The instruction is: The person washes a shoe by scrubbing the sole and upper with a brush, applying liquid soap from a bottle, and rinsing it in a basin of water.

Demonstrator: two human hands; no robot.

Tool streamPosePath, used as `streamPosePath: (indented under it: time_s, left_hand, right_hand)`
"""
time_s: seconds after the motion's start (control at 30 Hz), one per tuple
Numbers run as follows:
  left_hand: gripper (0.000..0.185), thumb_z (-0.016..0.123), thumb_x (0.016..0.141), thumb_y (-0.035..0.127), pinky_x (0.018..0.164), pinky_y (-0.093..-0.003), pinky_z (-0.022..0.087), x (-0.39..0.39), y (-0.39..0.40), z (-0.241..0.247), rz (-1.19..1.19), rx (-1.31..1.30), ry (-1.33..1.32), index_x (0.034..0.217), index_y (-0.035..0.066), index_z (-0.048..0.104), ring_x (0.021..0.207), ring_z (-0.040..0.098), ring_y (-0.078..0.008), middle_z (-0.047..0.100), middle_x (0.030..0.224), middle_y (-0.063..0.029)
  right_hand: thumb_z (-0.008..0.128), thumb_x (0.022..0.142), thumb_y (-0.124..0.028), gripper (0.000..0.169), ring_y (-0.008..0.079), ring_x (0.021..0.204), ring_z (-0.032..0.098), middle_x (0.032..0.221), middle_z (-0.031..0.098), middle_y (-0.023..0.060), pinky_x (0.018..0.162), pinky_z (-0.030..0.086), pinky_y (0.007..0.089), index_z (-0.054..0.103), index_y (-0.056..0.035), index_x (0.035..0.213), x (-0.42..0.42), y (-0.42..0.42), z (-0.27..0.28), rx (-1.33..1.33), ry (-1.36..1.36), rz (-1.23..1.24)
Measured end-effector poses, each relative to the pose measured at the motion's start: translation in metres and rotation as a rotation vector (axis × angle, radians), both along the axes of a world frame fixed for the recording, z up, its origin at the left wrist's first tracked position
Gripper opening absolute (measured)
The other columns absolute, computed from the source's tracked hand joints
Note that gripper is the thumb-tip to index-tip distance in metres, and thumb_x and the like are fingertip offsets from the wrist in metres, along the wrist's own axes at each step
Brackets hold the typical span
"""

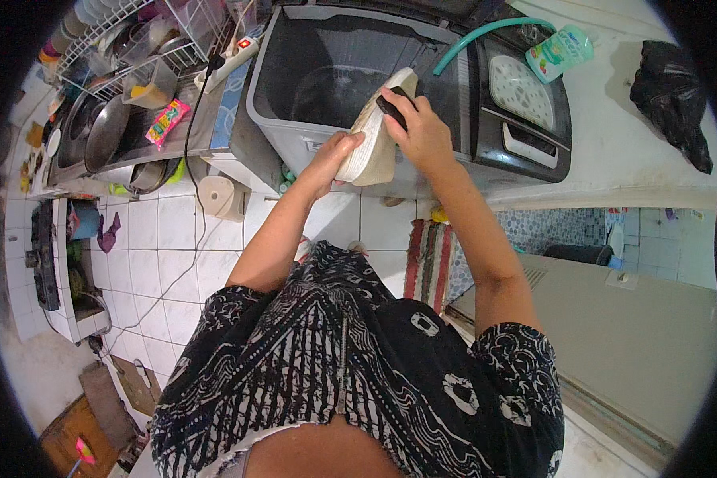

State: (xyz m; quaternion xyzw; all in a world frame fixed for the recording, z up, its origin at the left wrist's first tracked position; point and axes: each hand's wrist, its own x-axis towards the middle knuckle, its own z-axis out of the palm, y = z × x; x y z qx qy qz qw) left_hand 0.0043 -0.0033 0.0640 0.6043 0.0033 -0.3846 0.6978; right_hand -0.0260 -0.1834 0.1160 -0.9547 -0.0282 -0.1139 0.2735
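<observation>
My left hand (330, 162) grips a beige shoe (383, 156) near its lower end, with the thumb on the white sole edge. The shoe is tilted, its other end pointing up and to the right. In my right hand (423, 132) is a black brush (395, 109), pressed against the upper part of the shoe. The bristles are hidden. Below and behind the shoe is the open grey tub of a twin-tub washing machine (263, 71); the shoe is held over its front rim.
A teal hose (490, 28) curves over the washer's right side. A green bottle (560, 54) lies beside the round-holed panel (521, 89). Left are a pink packet (167, 122), a power strip (230, 64) with a hanging black cable, a dish rack (110, 30) and a plastic stool (221, 197).
</observation>
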Motion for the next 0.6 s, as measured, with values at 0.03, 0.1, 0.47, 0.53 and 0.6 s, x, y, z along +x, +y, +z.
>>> streamPosePath:
  time_s: [0.03, 0.1, 0.47, 0.53, 0.6]
  left_hand:
    - [0.061, 0.057, 0.077, 0.051, 0.054, -0.0297, 0.043, 0.0, 0.0, -0.001, -0.004, -0.016, -0.011, 0.111, 0.002, 0.047, 0.077, 0.056, -0.0141, 0.055, 0.093, -0.0084]
    - [0.06, 0.057, 0.078, 0.05, 0.053, -0.0296, 0.043, -0.001, 0.001, -0.009, -0.005, -0.05, -0.031, 0.112, 0.002, 0.047, 0.075, 0.055, -0.0141, 0.055, 0.093, -0.0086]
    - [0.062, 0.056, 0.078, 0.052, 0.052, -0.0278, 0.041, -0.004, 0.001, -0.001, 0.023, -0.009, -0.061, 0.112, 0.001, 0.046, 0.074, 0.055, -0.0134, 0.055, 0.091, -0.0073]
    - [0.062, 0.054, 0.078, 0.054, 0.05, -0.0264, 0.038, -0.011, -0.002, -0.004, 0.105, -0.006, -0.099, 0.111, 0.002, 0.047, 0.072, 0.054, -0.0121, 0.055, 0.088, -0.0061]
    - [0.062, 0.053, 0.078, 0.056, 0.049, -0.0256, 0.036, -0.006, -0.002, 0.0, 0.071, 0.001, -0.053, 0.111, 0.004, 0.048, 0.072, 0.054, -0.0112, 0.056, 0.088, -0.0056]
  right_hand:
    - [0.053, 0.086, -0.035, 0.039, 0.039, 0.083, 0.059, 0.096, 0.053, 0.017, 0.071, 0.049, 0.0453, 0.05, -0.0257, 0.124, 0.004, 0.001, 0.002, -0.021, 0.0, -0.022]
    - [0.054, 0.085, -0.033, 0.04, 0.0379, 0.082, 0.06, 0.096, 0.053, 0.0172, 0.069, 0.049, 0.0442, 0.05, -0.0248, 0.124, -0.009, 0.012, -0.003, 0.024, -0.045, 0.012]
    - [0.053, 0.085, -0.035, 0.039, 0.0389, 0.091, 0.058, 0.104, 0.054, 0.0182, 0.075, 0.049, 0.0458, 0.05, -0.0272, 0.124, -0.015, 0.019, -0.002, 0.032, 0.012, 0.082]
    - [0.053, 0.085, -0.035, 0.039, 0.0388, 0.093, 0.058, 0.105, 0.054, 0.0189, 0.076, 0.049, 0.0452, 0.05, -0.0276, 0.124, -0.017, 0.017, -0.005, 0.055, -0.064, 0.109]
    - [0.053, 0.086, -0.033, 0.04, 0.0378, 0.1, 0.056, 0.111, 0.053, 0.0175, 0.083, 0.047, 0.0407, 0.051, -0.0248, 0.125, -0.007, 0.01, 0.0, 0.015, 0.01, 0.04]
